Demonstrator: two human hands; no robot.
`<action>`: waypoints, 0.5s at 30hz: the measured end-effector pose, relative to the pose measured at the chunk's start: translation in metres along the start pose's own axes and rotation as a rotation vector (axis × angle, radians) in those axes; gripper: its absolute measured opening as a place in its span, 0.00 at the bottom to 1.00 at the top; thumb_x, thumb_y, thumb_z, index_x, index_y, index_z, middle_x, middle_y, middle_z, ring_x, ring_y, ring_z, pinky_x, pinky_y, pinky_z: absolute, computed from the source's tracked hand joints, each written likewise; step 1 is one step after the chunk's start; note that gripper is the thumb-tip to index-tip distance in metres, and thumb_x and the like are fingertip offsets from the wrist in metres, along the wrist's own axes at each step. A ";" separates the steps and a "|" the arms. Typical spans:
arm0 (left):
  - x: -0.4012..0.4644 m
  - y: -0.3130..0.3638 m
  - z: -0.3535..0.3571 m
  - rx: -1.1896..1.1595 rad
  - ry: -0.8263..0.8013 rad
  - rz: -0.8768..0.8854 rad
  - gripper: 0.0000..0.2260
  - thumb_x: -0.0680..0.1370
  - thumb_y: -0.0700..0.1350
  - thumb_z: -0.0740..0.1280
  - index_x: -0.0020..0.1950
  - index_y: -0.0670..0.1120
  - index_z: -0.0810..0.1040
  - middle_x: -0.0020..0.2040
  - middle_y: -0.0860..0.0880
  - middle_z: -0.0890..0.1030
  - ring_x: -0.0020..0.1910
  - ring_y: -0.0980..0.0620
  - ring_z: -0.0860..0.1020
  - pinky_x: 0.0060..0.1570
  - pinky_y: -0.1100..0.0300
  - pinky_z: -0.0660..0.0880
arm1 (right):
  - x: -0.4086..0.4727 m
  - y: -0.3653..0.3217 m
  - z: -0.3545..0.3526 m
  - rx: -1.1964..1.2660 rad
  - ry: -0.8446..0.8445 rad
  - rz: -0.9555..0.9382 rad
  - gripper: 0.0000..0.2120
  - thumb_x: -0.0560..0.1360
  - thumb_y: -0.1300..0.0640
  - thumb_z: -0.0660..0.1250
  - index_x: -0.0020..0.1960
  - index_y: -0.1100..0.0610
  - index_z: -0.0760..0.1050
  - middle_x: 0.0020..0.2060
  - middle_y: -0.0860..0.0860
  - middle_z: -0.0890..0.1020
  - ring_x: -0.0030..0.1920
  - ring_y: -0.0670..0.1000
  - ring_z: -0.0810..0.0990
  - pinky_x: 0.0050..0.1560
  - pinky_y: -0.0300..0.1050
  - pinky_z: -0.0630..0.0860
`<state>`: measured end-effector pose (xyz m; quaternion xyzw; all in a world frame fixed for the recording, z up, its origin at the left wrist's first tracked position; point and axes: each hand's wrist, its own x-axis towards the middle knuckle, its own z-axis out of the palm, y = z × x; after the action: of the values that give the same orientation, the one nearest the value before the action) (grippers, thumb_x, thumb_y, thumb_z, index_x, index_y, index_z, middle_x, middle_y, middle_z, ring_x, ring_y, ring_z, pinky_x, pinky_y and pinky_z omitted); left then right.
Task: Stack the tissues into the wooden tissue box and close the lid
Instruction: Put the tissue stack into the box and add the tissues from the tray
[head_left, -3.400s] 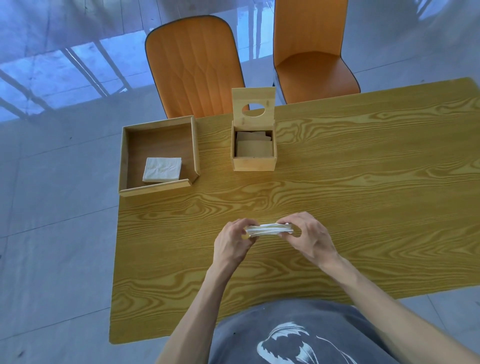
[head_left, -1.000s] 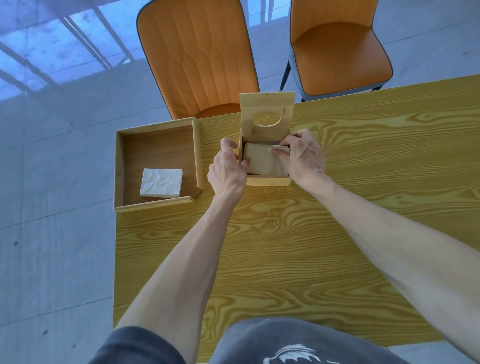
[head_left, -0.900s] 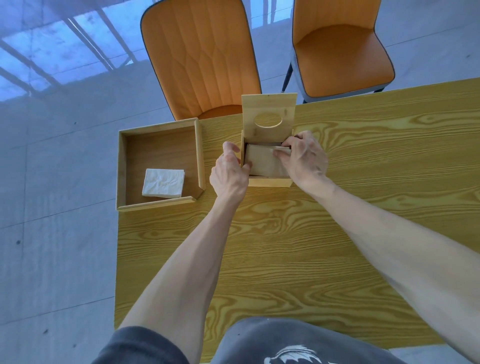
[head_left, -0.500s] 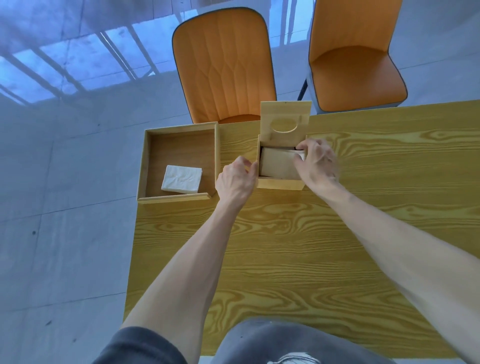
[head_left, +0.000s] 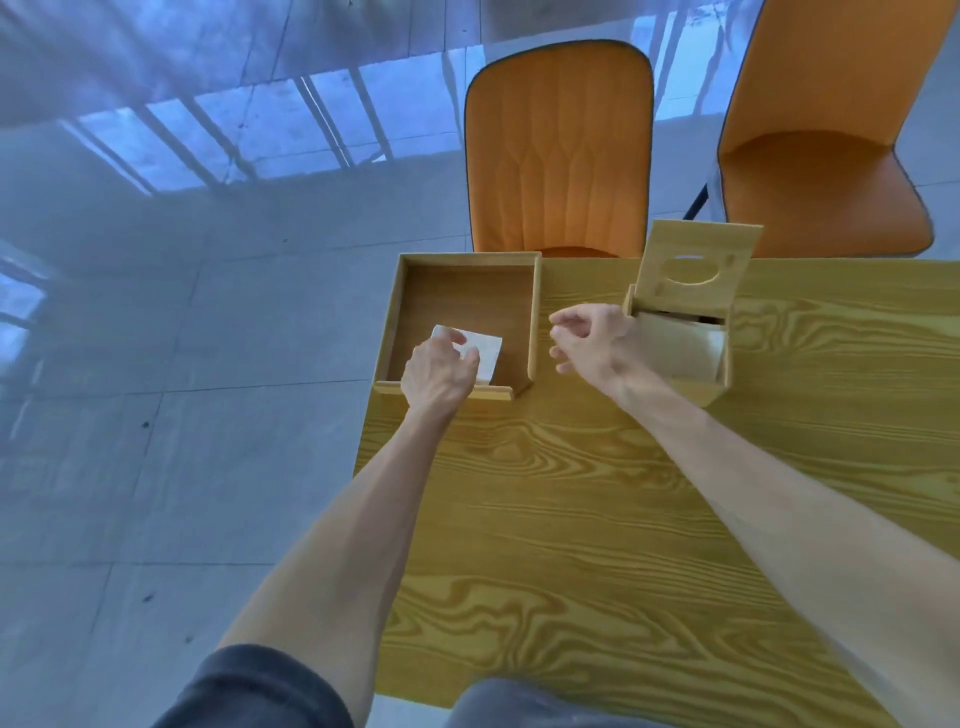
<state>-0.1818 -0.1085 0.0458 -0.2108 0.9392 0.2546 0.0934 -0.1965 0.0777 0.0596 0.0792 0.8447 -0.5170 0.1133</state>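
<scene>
Two bare hands work over the yellow wood-grain table (head_left: 649, 519): the left hand (head_left: 439, 371) pinches the white folded tissue stack (head_left: 480, 351) inside the shallow wooden tray (head_left: 462, 270), while the right hand (head_left: 595, 338) hangs loose and empty beside the open-lidded wooden tissue box (head_left: 685, 332).

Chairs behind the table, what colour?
Orange, with a dark edge trim: the chairs show clearly in the head view, the only view here.
</scene>
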 end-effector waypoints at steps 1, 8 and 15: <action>0.011 -0.008 -0.005 -0.036 0.007 -0.034 0.17 0.81 0.53 0.64 0.68 0.48 0.75 0.62 0.46 0.82 0.60 0.44 0.80 0.55 0.51 0.76 | 0.008 -0.007 0.018 0.037 -0.053 0.062 0.11 0.78 0.61 0.66 0.59 0.60 0.80 0.47 0.55 0.84 0.38 0.48 0.86 0.39 0.46 0.85; 0.045 -0.026 -0.013 -0.165 -0.066 -0.129 0.25 0.82 0.50 0.63 0.77 0.45 0.64 0.74 0.43 0.72 0.72 0.43 0.71 0.68 0.50 0.69 | 0.026 -0.011 0.076 0.027 -0.267 0.230 0.14 0.78 0.67 0.61 0.62 0.66 0.77 0.60 0.61 0.81 0.55 0.58 0.83 0.54 0.54 0.82; 0.063 -0.038 -0.004 -0.131 -0.176 -0.193 0.29 0.81 0.48 0.64 0.80 0.46 0.57 0.76 0.43 0.69 0.73 0.41 0.69 0.70 0.47 0.68 | 0.037 -0.004 0.103 -0.079 -0.525 0.204 0.25 0.81 0.64 0.55 0.76 0.50 0.64 0.71 0.54 0.71 0.71 0.54 0.69 0.72 0.54 0.66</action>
<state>-0.2217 -0.1626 0.0145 -0.2826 0.8842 0.3225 0.1854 -0.2218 -0.0152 0.0080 0.0229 0.7936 -0.4725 0.3827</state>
